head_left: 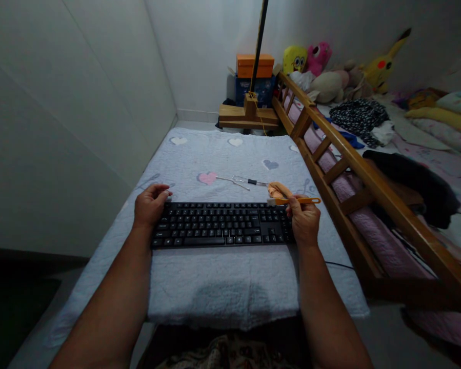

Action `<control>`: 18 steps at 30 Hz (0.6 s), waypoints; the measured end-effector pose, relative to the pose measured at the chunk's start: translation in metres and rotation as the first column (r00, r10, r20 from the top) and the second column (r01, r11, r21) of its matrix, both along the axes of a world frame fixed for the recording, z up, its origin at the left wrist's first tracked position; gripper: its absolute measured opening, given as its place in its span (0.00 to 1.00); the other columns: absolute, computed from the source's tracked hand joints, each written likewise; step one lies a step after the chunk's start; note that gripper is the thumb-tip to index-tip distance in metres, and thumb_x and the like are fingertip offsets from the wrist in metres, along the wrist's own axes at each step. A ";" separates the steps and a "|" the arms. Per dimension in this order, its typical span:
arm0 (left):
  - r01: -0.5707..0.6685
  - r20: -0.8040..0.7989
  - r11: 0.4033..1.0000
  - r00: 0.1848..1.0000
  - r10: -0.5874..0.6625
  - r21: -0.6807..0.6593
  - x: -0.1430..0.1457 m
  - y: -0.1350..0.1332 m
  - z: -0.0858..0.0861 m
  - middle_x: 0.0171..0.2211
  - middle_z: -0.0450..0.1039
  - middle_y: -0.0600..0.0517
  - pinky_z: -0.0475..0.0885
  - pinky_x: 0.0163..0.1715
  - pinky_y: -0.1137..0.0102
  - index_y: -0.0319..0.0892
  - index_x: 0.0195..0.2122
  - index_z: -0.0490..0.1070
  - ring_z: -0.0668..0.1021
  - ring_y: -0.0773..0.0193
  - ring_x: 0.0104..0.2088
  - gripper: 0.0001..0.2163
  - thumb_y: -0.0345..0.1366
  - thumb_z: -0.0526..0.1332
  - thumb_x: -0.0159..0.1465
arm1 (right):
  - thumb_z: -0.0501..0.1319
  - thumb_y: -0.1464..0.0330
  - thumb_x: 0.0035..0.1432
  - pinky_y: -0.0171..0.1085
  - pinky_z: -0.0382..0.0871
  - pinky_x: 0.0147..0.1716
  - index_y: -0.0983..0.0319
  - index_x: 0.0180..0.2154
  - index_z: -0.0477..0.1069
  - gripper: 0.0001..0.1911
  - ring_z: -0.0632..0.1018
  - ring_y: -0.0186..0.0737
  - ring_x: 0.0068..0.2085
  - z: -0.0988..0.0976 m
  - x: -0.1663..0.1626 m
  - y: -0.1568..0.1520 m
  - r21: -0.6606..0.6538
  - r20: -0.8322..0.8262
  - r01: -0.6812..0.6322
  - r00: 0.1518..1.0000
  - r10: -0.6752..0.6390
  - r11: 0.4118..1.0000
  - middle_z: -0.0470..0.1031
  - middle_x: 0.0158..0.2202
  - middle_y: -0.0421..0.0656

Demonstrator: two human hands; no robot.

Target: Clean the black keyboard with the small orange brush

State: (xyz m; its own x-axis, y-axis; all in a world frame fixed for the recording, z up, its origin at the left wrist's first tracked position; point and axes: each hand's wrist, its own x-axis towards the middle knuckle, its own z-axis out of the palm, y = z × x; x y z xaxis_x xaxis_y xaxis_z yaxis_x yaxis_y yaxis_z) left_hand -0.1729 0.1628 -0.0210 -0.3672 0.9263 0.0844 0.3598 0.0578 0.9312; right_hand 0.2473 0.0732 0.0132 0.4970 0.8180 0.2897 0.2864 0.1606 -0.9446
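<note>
A black keyboard (222, 224) lies across a table covered with a pale blue quilted cloth (222, 287). My left hand (150, 204) rests curled on the keyboard's top left corner, gripping its edge. My right hand (304, 221) sits at the keyboard's right end, closed on an orange-handled brush (296, 201) whose head points left over the top row of keys. An orange cloth (278, 190) lies just behind the brush. A metal wire tool with a dark grip (242, 180) lies on the cloth beyond the keyboard.
A wooden bed rail (353, 169) runs along the table's right side, with clothes and plush toys (330, 66) on the bed. A wooden stand with a dark pole (253, 110) and stacked boxes (254, 65) stand at the far end. A white wall borders the left.
</note>
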 end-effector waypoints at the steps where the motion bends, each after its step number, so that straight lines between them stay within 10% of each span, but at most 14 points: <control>1: -0.001 0.003 1.000 1.000 0.001 -0.002 0.000 0.000 0.000 0.35 0.83 0.49 0.81 0.49 0.60 0.45 0.39 0.78 0.86 0.54 0.42 0.11 0.40 0.66 0.56 | 0.70 0.46 0.60 0.36 0.67 0.23 0.60 0.36 0.77 0.23 0.72 0.36 0.22 0.000 -0.001 0.000 -0.016 -0.027 -0.034 0.999 0.033 0.999 0.74 0.21 0.36; 18: 0.005 -0.010 1.000 1.000 -0.005 0.005 0.000 0.001 -0.002 0.35 0.83 0.49 0.79 0.54 0.59 0.45 0.39 0.78 0.86 0.53 0.43 0.11 0.41 0.65 0.56 | 0.71 0.46 0.60 0.38 0.67 0.21 0.58 0.36 0.80 0.21 0.72 0.38 0.21 -0.016 -0.003 0.008 -0.098 -0.027 -0.179 0.984 0.177 0.979 0.75 0.22 0.37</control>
State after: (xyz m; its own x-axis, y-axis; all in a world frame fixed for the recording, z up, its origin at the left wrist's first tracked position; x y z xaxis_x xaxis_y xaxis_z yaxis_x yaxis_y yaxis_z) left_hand -0.1733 0.1638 -0.0228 -0.3620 0.9275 0.0930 0.3696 0.0512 0.9278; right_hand 0.2444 0.0808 -0.0032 0.3456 0.9181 0.1942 0.2443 0.1118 -0.9632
